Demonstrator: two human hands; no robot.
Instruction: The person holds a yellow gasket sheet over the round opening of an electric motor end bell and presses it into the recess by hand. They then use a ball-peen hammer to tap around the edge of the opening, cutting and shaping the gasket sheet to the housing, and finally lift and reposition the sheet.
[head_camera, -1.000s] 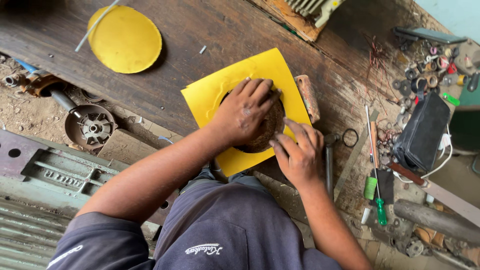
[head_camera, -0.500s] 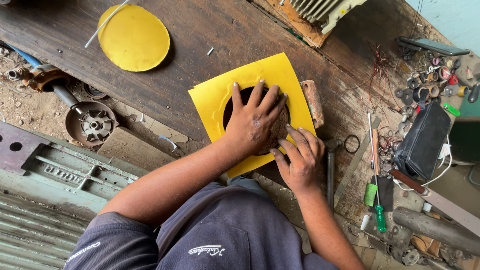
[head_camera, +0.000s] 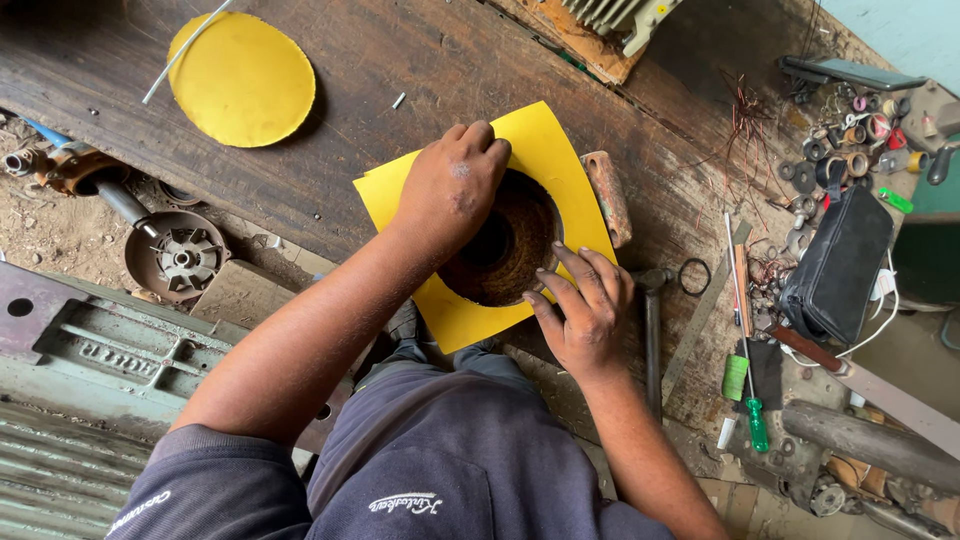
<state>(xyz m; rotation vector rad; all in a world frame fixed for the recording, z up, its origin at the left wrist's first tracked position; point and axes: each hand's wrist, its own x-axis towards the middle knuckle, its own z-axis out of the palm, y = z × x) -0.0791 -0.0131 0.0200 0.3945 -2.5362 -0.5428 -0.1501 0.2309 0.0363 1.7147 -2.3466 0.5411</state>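
Observation:
A yellow sheet (head_camera: 545, 150) with a round hole lies on the dark wooden bench (head_camera: 400, 60), around a rusty brown round part (head_camera: 505, 250). My left hand (head_camera: 452, 185) rests on the sheet's upper left part, fingers curled at the hole's rim; whether it grips anything I cannot tell. My right hand (head_camera: 585, 305) presses flat on the sheet's lower right edge, fingers spread against the round part. A yellow cut-out disc (head_camera: 240, 80) lies at the far left of the bench.
A rusty handle (head_camera: 608, 198) lies right of the sheet. A hammer (head_camera: 652, 330), ring (head_camera: 694, 276), green screwdriver (head_camera: 752, 400), black pouch (head_camera: 835, 265) and several small parts sit at right. A fan-like motor part (head_camera: 182, 258) and grey metal casting (head_camera: 110, 345) lie at left.
My left hand slid off the round part toward the sheet's upper left, uncovering the rusty centre. My right hand stays at the lower right edge.

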